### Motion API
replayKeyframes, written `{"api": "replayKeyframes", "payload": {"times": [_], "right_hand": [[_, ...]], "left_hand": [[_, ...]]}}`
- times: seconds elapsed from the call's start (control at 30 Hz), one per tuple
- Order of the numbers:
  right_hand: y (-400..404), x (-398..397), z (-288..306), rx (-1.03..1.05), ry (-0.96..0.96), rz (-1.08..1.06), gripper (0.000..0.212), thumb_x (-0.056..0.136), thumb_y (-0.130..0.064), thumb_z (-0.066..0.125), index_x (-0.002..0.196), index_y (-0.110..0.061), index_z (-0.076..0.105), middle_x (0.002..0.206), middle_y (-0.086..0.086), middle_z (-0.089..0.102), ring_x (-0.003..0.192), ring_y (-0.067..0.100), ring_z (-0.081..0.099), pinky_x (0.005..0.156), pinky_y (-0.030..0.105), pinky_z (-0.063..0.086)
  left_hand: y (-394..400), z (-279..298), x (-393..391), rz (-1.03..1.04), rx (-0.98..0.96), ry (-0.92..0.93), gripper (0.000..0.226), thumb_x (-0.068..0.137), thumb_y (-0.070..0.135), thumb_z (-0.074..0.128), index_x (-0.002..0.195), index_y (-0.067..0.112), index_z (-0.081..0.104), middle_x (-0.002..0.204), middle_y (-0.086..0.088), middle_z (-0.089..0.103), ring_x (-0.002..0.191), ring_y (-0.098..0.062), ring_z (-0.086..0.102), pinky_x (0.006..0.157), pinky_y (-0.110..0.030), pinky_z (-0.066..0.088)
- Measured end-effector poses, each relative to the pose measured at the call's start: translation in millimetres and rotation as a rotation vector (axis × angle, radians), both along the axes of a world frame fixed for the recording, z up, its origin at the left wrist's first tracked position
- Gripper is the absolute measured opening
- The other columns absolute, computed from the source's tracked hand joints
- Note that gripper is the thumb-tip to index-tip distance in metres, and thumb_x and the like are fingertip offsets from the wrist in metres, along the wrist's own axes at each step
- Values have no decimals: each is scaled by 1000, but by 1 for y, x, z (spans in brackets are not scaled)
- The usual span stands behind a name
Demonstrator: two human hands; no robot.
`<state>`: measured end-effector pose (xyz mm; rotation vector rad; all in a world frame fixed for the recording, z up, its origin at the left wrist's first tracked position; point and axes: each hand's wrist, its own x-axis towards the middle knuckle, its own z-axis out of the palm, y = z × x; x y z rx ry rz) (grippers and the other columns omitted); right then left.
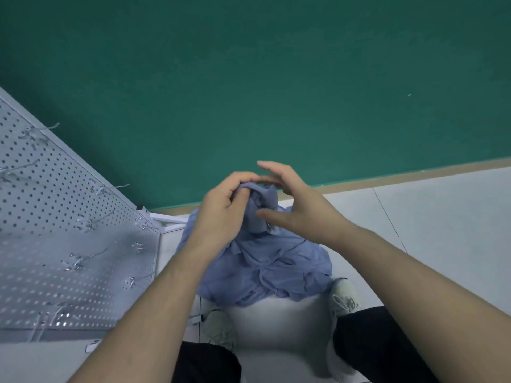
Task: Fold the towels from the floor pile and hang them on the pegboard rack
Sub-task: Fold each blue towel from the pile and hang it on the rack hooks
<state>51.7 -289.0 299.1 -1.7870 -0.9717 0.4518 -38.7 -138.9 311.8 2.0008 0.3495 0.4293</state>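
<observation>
At frame centre the left hand [225, 205] grips a bunched fold of soft blue towel [262, 214]; the right hand [293, 201] hovers beside it, fingers spread, holding nothing. Below lies the rumpled pile [271, 272] on smooth pale floor [428, 230]. The perforated white pegboard [55, 230], with thin wire hooks, is cut off at left.
</observation>
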Motion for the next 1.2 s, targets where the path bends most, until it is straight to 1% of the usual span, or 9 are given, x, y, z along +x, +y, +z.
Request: {"api": "replayKeyframes", "payload": {"times": [0.1,0.2,0.37,0.53,0.67,0.83,0.97,1.1,1.2], "right_hand": [[1,6,1,-18,-39,-110,42,87,-21,76,117,-42,55,92,-12,65,96,10,65,91,34,52],[-4,17,3,-92,-64,-193,16,87,-27,76,82,-36,63,74,-11,64,70,12,60,71,33,51],[-17,44,-12,-302,-245,-199,39,89,-38,73,63,-21,50,72,-3,52,71,18,48,65,32,35],[-26,60,-11,-138,-42,-373,45,90,-12,69,61,-19,34,57,-5,34,50,4,29,49,20,24],[-38,71,-4,-147,-103,-433,43,85,-13,70,63,-19,33,57,-6,33,52,6,26,48,23,22],[-53,78,9,-383,-240,-399,46,77,-34,74,62,-12,36,55,-2,32,57,17,26,55,31,23],[-61,78,19,-154,104,-336,29,76,-17,63,63,-19,37,57,-6,33,56,14,28,55,26,29],[-63,80,14,99,444,-334,24,74,-11,50,58,-26,39,57,-3,35,56,17,29,57,29,30],[-52,79,12,306,613,-353,34,83,-4,52,60,-26,40,61,-3,39,58,15,36,58,31,29]], "left_hand": [[-2,1,1,43,-25,-75,38,97,7,55,90,44,61,90,24,67,90,-6,64,80,-22,50],[2,1,1,75,-13,-100,34,96,7,57,87,40,61,88,21,67,86,-6,63,77,-21,50],[17,1,2,141,93,-114,31,97,9,56,89,38,60,91,25,65,88,6,59,79,-11,44],[45,-6,3,102,432,-8,5,94,28,68,89,28,66,84,8,60,75,-7,53,69,-25,43],[59,-2,1,30,372,200,37,78,46,81,72,19,58,59,-8,49,53,-12,31,51,-29,27],[71,-5,-1,-18,436,339,13,82,17,73,79,22,61,69,-2,61,60,-13,45,55,-26,36],[71,-18,-6,51,-22,211,16,89,6,69,83,20,64,76,9,63,68,-3,51,65,-14,42],[72,-22,-5,64,-694,39,7,96,10,59,94,16,60,83,5,72,76,-7,65,77,-25,53],[66,-18,6,102,-907,-68,10,99,16,56,108,15,61,101,-1,74,89,-10,69,78,-26,58]]}}
